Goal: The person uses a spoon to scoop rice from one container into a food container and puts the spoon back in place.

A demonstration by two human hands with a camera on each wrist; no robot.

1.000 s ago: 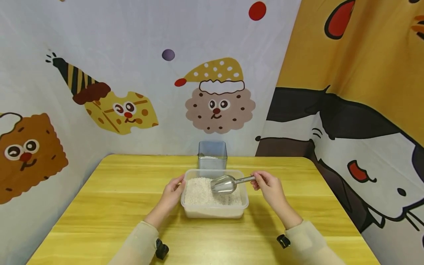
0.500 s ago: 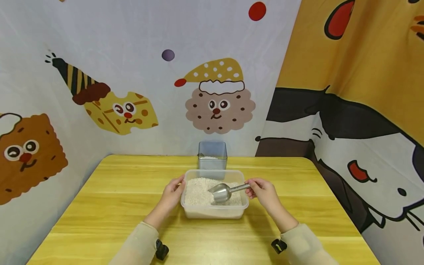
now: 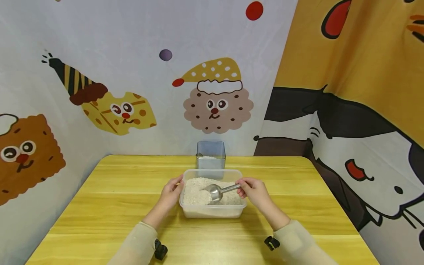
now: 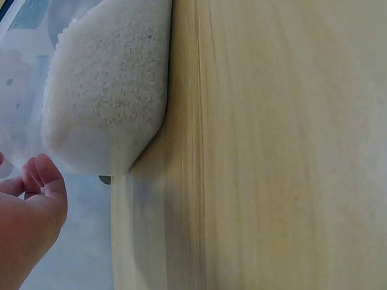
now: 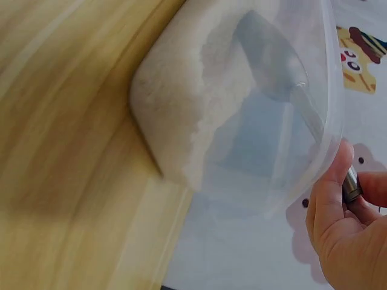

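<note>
Right hand (image 3: pixel 252 190) grips scoop (image 3: pixel 216 191) handle, bowl dug into rice (image 3: pixel 197 189) in tub (image 3: pixel 212 211) on worktop (image 3: pixel 109 195). Left hand (image 3: pixel 171 191) steadies tub rim, fingers relaxed. Scoop not yet lifted; far box (image 3: pixel 211 154) nearly empty.

No words, labels, brand names, numbers or signs can be read in any view. The printed cloth backdrop (image 3: pixel 132 73) beyond both hands carries only cartoon biscuit faces, hats and coloured dots, without lettering. The clear plastic tub of white rice (image 3: pixel 213 211) between the hands and the small clear square container (image 3: pixel 211 156) beyond it bear no readable marking.
</note>
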